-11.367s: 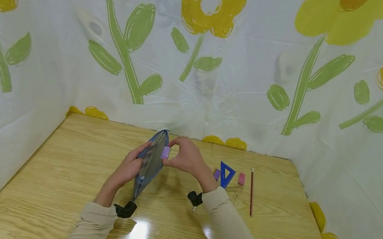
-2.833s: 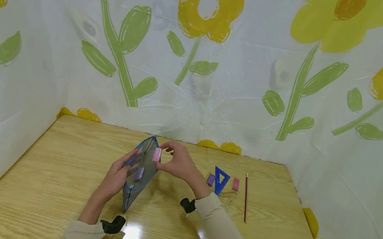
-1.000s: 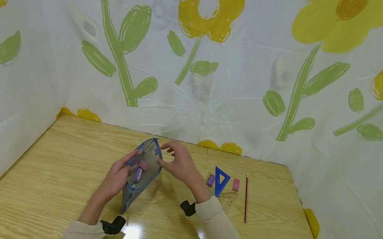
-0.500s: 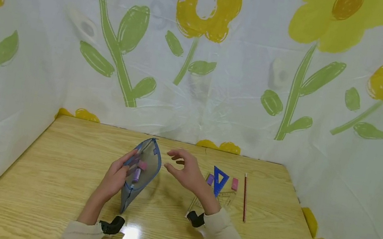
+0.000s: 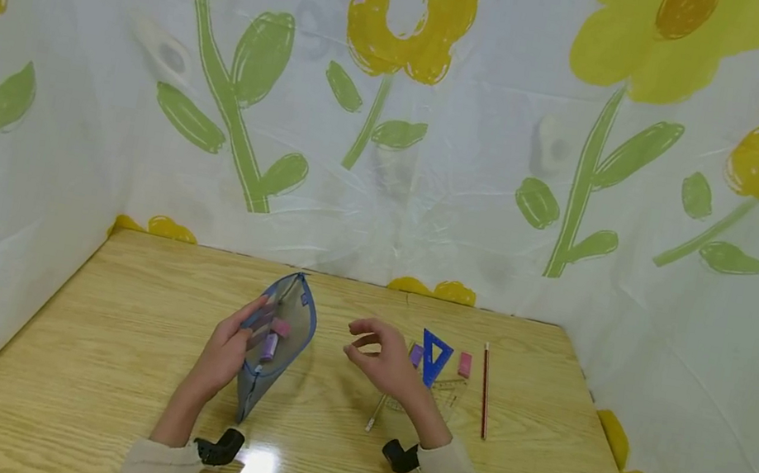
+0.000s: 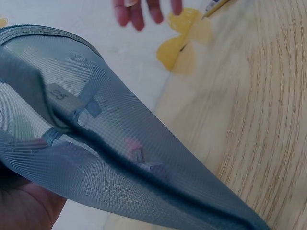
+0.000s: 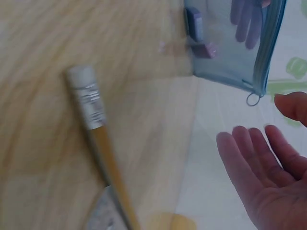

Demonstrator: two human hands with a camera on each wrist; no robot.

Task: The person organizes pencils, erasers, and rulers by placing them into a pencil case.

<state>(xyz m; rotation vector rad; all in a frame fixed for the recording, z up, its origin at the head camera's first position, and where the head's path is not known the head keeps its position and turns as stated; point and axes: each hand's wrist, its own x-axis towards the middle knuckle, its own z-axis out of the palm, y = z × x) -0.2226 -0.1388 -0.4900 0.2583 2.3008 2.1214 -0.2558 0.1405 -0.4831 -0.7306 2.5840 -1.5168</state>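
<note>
My left hand (image 5: pixel 225 349) grips a blue-grey mesh zip pouch (image 5: pixel 292 343), held tilted with its mouth open. Through the opening show a purple eraser (image 5: pixel 269 347) and a pink eraser (image 5: pixel 280 327); both also appear faintly through the mesh in the right wrist view. My right hand (image 5: pixel 389 359) hovers apart from the pouch, fingers loosely bent and nothing between them. Close to it lies a second purple eraser (image 5: pixel 416 354) beside a blue set square (image 5: pixel 431 373). In the right wrist view, a pencil (image 7: pixel 108 148) with a white eraser end lies below that hand.
Right of the blue set square lie another pink eraser (image 5: pixel 465 365) and a dark red pencil (image 5: pixel 485 392). Clear rulers, including a triangular one (image 5: pixel 452 399), are partly hidden by the right arm. Flower-printed white sheeting (image 5: pixel 468 201) encloses the wooden table (image 5: pixel 130 329).
The right hand held a purple eraser, later a pink one, at the pouch's mouth; both now lie inside. That hand has let go and moved right, away from the pouch. The left keeps its grip.
</note>
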